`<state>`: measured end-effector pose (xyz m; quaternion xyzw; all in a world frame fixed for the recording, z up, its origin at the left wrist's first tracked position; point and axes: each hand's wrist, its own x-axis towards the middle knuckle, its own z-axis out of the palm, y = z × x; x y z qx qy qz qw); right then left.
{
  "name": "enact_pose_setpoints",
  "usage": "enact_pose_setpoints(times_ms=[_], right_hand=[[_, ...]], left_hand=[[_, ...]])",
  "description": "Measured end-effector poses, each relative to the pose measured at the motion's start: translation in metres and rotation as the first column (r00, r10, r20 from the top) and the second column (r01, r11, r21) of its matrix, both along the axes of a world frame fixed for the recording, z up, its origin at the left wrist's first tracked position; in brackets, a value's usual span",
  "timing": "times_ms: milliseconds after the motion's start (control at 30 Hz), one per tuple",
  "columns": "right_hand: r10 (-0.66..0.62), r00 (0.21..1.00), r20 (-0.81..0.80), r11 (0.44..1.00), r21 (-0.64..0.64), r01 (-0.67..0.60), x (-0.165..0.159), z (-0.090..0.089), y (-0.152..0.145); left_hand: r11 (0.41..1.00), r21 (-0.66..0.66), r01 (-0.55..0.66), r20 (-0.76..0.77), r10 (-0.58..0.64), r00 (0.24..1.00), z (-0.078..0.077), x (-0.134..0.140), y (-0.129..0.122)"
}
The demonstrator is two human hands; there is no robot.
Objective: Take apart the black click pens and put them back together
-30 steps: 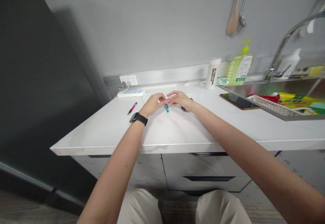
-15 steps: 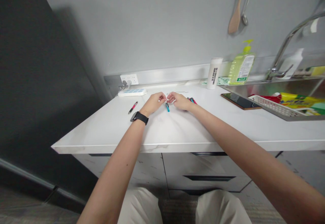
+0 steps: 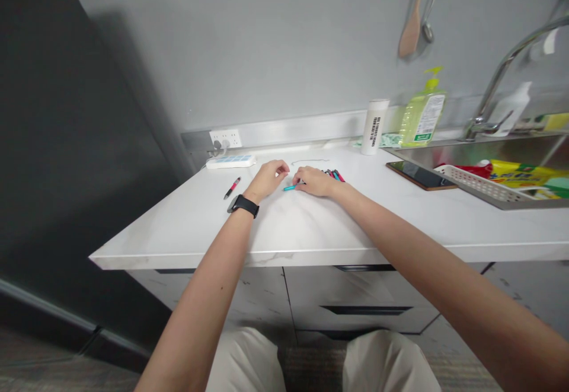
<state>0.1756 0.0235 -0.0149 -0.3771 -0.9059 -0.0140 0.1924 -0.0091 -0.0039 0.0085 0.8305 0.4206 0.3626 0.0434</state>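
A small teal pen point(image 3: 290, 188) lies nearly sideways, its right end between the fingertips of my right hand point(image 3: 313, 181). My left hand point(image 3: 269, 179), with a black watch point(image 3: 243, 205) at its wrist, hovers just left of the pen. Its fingers are curved, with a gap at the thumb and nothing visible between them. Several pens point(image 3: 339, 175) with red and dark barrels lie side by side behind my right hand, partly hidden by it. A red and black pen point(image 3: 232, 188) rests alone to the left of my left wrist.
A thin wire-like piece point(image 3: 310, 161) lies behind my hands. The power strip point(image 3: 231, 162) stands at the back left. To the right are a white bottle point(image 3: 374, 127), a green soap bottle point(image 3: 423, 113), a phone point(image 3: 420, 175) and the sink point(image 3: 422, 153) with a white drain basket point(image 3: 478, 185).
My right hand has closed on the teal pen and turned it from pointing toward me to nearly sideways. My hands, earlier touching or almost touching at the fingertips, are slightly apart.
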Motion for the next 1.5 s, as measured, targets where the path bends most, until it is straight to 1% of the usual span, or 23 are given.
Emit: enact_pose_setpoints(times_ms=[100, 200, 267, 333, 467, 633, 733, 833, 900, 1000, 1100, 1200, 1500], right_hand=[[-0.12, 0.992, -0.048, 0.992, -0.029, 0.119, -0.001, 0.006, -0.006], [-0.214, 0.97, -0.118, 0.976, -0.068, 0.207, -0.002, 0.01, -0.009], [-0.24, 0.959, -0.151, 0.97, -0.081, 0.23, -0.002, 0.011, -0.009], [-0.239, 0.957, -0.164, 0.97, -0.084, 0.227, -0.001, 0.012, -0.009], [-0.212, 0.962, -0.173, 0.976, -0.082, 0.2, -0.002, 0.011, -0.009], [-0.171, 0.959, -0.225, 0.984, -0.093, 0.154, -0.003, 0.009, -0.007], [-0.15, 0.941, -0.304, 0.984, -0.136, 0.113, -0.004, 0.007, -0.004], [-0.119, 0.894, -0.432, 0.978, -0.204, 0.032, -0.004, 0.005, 0.0], [-0.11, 0.86, -0.499, 0.964, -0.264, -0.03, -0.005, 0.004, 0.003], [-0.113, 0.824, -0.555, 0.927, -0.356, -0.113, -0.006, 0.003, 0.007], [-0.105, 0.803, -0.586, 0.901, -0.398, -0.172, -0.007, 0.003, 0.009], [-0.121, 0.79, -0.601, 0.882, -0.43, -0.191, -0.007, 0.003, 0.009], [-0.187, 0.768, -0.612, 0.842, -0.503, -0.196, -0.007, 0.001, 0.007]], left_hand=[[0.998, 0.019, -0.061, 0.017, 0.06, 0.998, 0.001, -0.002, 0.002], [0.993, 0.022, -0.112, 0.052, 0.111, 0.993, 0.002, -0.003, 0.002], [0.991, 0.019, -0.132, 0.073, 0.13, 0.989, 0.002, -0.003, 0.002], [0.989, 0.022, -0.147, 0.088, 0.145, 0.986, 0.002, -0.003, 0.003], [0.987, 0.033, -0.159, 0.104, 0.155, 0.982, 0.001, -0.004, 0.003], [0.992, 0.028, -0.127, 0.1, 0.123, 0.987, 0.001, -0.004, 0.004], [0.993, 0.043, -0.11, 0.116, 0.105, 0.988, 0.001, -0.003, 0.004], [0.991, 0.062, -0.116, 0.151, 0.105, 0.983, 0.003, -0.002, 0.004], [0.99, 0.066, -0.122, 0.168, 0.11, 0.98, 0.004, -0.002, 0.004], [0.99, 0.082, -0.112, 0.157, 0.098, 0.983, 0.005, -0.002, 0.004], [0.99, 0.102, -0.101, 0.13, 0.088, 0.988, 0.005, -0.002, 0.003], [0.989, 0.101, -0.107, 0.106, 0.096, 0.99, 0.005, -0.003, 0.003], [0.992, 0.082, -0.098, 0.053, 0.094, 0.994, 0.002, -0.001, 0.005]])
